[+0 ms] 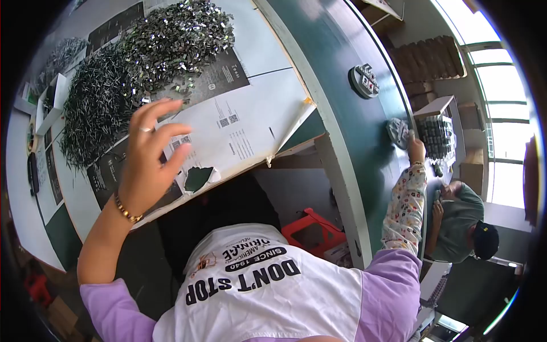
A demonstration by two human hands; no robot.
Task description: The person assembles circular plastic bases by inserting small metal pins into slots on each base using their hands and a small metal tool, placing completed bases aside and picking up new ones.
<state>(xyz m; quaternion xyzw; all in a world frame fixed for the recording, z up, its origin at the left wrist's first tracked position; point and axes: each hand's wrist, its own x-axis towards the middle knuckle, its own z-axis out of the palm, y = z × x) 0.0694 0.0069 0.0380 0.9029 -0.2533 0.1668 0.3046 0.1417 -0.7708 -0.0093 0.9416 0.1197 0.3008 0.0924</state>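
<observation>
My left hand (152, 151) hovers over the paper-covered table, fingers apart and curved, with nothing in it. Beside its fingertips lies a heap of small shiny metal pieces (176, 43); left of that is a heap of thin dark metal strips (97, 102). On my far right, my right hand (417, 151) reaches across the green conveyor belt (336, 51). Its fingers are closed at the edge of a small round grey tray (398, 133), whose contents I cannot make out. Another round tray (364, 80) with metal parts in it sits further up the belt.
Printed paper (245, 128), torn at its front edge, covers the table. A crate of stacked grey items (437, 138) stands beyond the belt. A person in a dark cap (461, 219) works across from me. A red plastic stool (313, 231) is under the table.
</observation>
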